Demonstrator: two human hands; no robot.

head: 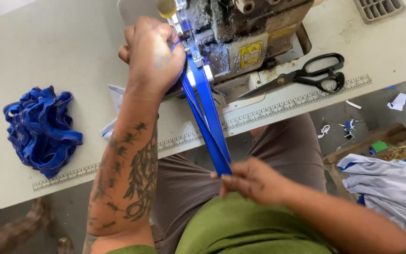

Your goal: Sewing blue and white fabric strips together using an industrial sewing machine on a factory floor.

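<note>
Here both hands (153, 56) (250, 181) stretch blue strip (210, 117) at sewing machine (245, 37).

A: Place type?

B: Sewing workshop, garment production. Industrial sewing machine (240, 37) at 12 o'clock, lint-caked, set into a pale counter (62, 42).

A: More evidence?

B: Measuring rule (278, 106) printed along the counter's near edge. Black tailor's shears (306, 76) at 2 o'clock. Heap of blue strip trim (41, 129) at 9 o'clock.

A: Floor?

B: Concrete floor (353, 117), fabric scraps (348, 127) scattered at 3 o'clock. White and blue cloth (391, 188) piled at 4 o'clock. Looks like working premises, not a home setup.
</note>
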